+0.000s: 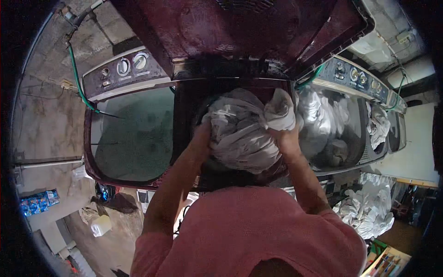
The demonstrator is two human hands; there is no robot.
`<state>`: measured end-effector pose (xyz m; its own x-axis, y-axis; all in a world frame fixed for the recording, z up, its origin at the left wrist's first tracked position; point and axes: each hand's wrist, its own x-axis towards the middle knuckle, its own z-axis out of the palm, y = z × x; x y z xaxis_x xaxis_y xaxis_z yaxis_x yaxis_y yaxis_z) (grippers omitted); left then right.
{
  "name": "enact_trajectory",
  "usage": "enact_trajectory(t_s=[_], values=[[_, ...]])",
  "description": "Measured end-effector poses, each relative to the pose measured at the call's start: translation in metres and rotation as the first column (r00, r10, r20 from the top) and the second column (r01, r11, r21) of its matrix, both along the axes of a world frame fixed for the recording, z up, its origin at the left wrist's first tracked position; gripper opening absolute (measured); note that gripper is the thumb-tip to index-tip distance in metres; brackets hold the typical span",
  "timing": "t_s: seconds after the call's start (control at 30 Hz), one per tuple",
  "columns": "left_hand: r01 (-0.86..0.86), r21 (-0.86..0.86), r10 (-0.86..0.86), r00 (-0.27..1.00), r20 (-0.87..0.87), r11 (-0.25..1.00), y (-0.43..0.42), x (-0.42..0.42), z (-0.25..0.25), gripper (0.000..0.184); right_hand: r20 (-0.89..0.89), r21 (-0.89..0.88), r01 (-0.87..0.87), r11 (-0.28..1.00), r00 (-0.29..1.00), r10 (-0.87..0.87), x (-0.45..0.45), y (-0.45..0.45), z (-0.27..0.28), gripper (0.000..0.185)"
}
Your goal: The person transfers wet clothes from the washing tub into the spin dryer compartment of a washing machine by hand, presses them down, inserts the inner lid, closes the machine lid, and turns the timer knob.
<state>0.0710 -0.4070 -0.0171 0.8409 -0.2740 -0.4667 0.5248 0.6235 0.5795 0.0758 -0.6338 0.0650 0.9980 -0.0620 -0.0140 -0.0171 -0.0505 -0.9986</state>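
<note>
A large bundle of white cloth (242,131) sits at the opening of the dark red washing machine's spin compartment (184,108). On its left side, my left hand (202,137) grips the cloth, its fingertips hidden in the folds. My right hand (285,138) is closed around the gathered cloth at the right, just below a twisted knot-like end (280,111). The compartment's raised lid (240,32) stands behind the bundle.
Left of the bundle is a wash tub (134,138) with cloudy greenish water. To the right, another machine's tub (355,134) holds white cloth and water. A green hose (75,76) enters the left tub. White cloth (367,207) is heaped at lower right; a plastic jug (100,225) stands lower left.
</note>
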Motion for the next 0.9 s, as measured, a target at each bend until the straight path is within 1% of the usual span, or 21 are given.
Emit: enact_trajectory(t_s=[0.07,0.1,0.13,0.17,0.2,0.23,0.27,0.3,0.33,0.5,0.53,0.57,0.6,0.63,0.67,0.73,0.77,0.8,0.83,0.87,0.9], values=[[-0.081,0.048,0.086,0.990,-0.114,0.996,0.004,-0.008,0.026,0.047,0.017,0.010,0.019,1.000,1.000,-0.019,0.000,0.004,0.016,0.062],[-0.076,0.051,0.082,0.989,-0.121,0.996,0.009,-0.014,0.038,0.047,0.038,0.018,0.029,0.999,0.999,-0.030,0.000,0.007,0.023,0.062],[-0.088,0.184,0.056,0.983,0.172,0.979,0.015,-0.022,0.051,0.047,0.059,0.027,0.038,0.999,0.997,-0.039,0.000,0.011,0.031,0.062],[-0.136,0.304,-0.014,0.895,0.445,0.943,0.019,-0.027,0.067,0.047,0.081,0.036,0.045,0.998,0.996,-0.048,0.000,0.012,0.038,0.062],[-0.159,0.241,0.100,0.966,0.239,0.957,0.021,-0.029,0.099,0.047,0.205,-0.049,0.035,0.998,0.978,-0.024,0.001,0.012,0.046,0.059],[-0.195,0.186,0.196,0.981,0.011,0.963,0.022,-0.032,0.122,0.046,0.322,-0.137,0.037,0.990,0.947,0.009,0.001,0.011,0.053,0.056],[-0.188,0.188,0.191,0.982,0.002,0.964,0.029,-0.036,0.124,0.046,0.313,-0.137,0.041,0.990,0.950,0.004,-0.001,0.009,0.059,0.056],[-0.183,0.107,0.154,0.959,0.237,0.977,0.043,-0.039,0.125,0.045,0.258,-0.158,0.015,0.987,0.966,0.026,-0.002,0.007,0.066,0.055],[-0.162,0.027,0.131,0.875,0.466,0.986,0.051,-0.041,0.127,0.044,0.209,-0.178,-0.013,0.984,0.977,0.051,-0.001,0.005,0.074,0.054],[-0.245,-0.093,0.261,0.871,0.415,0.965,0.010,-0.033,0.172,0.047,-0.050,-0.259,-0.163,0.952,0.987,0.156,0.005,-0.018,0.099,0.051],[-0.287,-0.076,0.294,0.879,0.376,0.955,0.003,-0.034,0.165,0.043,0.071,-0.457,-0.130,0.880,0.981,0.181,0.009,-0.034,0.079,0.056],[-0.132,0.124,0.061,0.885,0.461,0.983,0.017,-0.025,0.124,0.043,0.185,-0.629,-0.064,0.775,0.956,0.229,0.012,-0.047,0.060,0.060],[-0.184,0.142,0.145,0.957,0.251,0.973,0.000,-0.027,0.117,0.043,0.195,-0.629,-0.060,0.775,0.953,0.232,0.008,-0.043,0.067,0.060],[-0.233,0.168,0.232,0.972,0.029,0.958,-0.019,-0.028,0.112,0.043,0.321,-0.723,-0.009,0.691,0.881,0.347,-0.004,-0.035,0.077,0.066],[-0.243,0.165,0.240,0.970,0.035,0.956,-0.022,-0.029,0.099,0.043,0.413,-0.796,0.060,0.602,0.781,0.468,-0.018,-0.027,0.083,0.072],[-0.179,0.432,0.012,0.933,0.361,0.884,-0.026,-0.029,0.059,0.039,0.240,-0.944,0.054,0.324,0.789,0.566,-0.043,-0.010,0.027,0.080],[-0.175,0.559,-0.141,0.868,0.476,0.810,-0.026,-0.028,0.041,0.037,0.250,-0.919,0.047,0.393,0.838,0.485,-0.035,0.018,0.022,0.073],[-0.188,0.670,-0.305,0.780,0.546,0.719,-0.026,-0.030,0.025,0.036,0.168,-0.778,-0.140,0.612,0.893,0.418,-0.036,0.013,0.003,0.059],[-0.232,0.755,-0.464,0.668,0.582,0.613,-0.026,-0.029,0.020,0.035,0.068,-0.554,-0.280,0.784,0.923,0.378,-0.034,0.003,-0.018,0.045],[-0.046,0.679,-0.304,0.871,0.387,0.733,-0.011,-0.021,0.032,0.037,0.077,-0.512,-0.247,0.823,0.941,0.331,-0.034,-0.006,-0.027,0.033],[0.095,0.522,-0.175,0.979,0.105,0.848,0.003,-0.012,0.045,0.039,0.076,-0.467,-0.214,0.858,0.957,0.280,-0.041,-0.013,-0.032,0.024]])
